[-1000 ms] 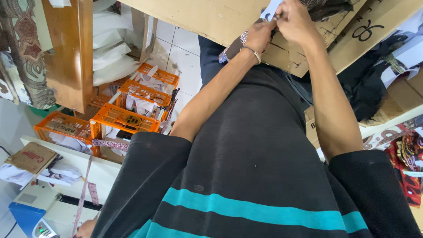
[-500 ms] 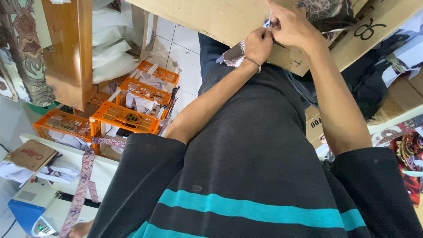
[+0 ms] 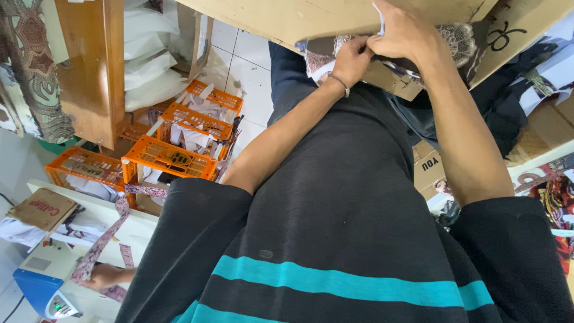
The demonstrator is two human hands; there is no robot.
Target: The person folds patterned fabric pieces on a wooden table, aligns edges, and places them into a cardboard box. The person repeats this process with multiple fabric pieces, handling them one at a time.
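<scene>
Both my arms reach forward over my black shirt with its teal stripe [image 3: 335, 281]. My left hand [image 3: 351, 60], a thin bracelet on its wrist, pinches the edge of a brown patterned fabric [image 3: 320, 60] that lies against a tan cardboard board [image 3: 311, 18]. Right beside it, my right hand [image 3: 406, 33] grips the same fabric, and a small white slip [image 3: 378, 13] shows at its fingers. The two hands touch each other. My right hand and forearm cover most of the fabric, which shows again further right [image 3: 463, 39].
Orange plastic crates [image 3: 170, 155] holding white items stand on the tiled floor at left, beside a wooden post [image 3: 89, 72]. Another person's hand [image 3: 101, 276] holds a patterned fabric strip over a white table at lower left. Dark clothes and cardboard boxes [image 3: 427, 167] lie at right.
My hands have shifted slightly to the right and more of the patterned fabric shows beneath them. The other person's hand at lower left has come further into view.
</scene>
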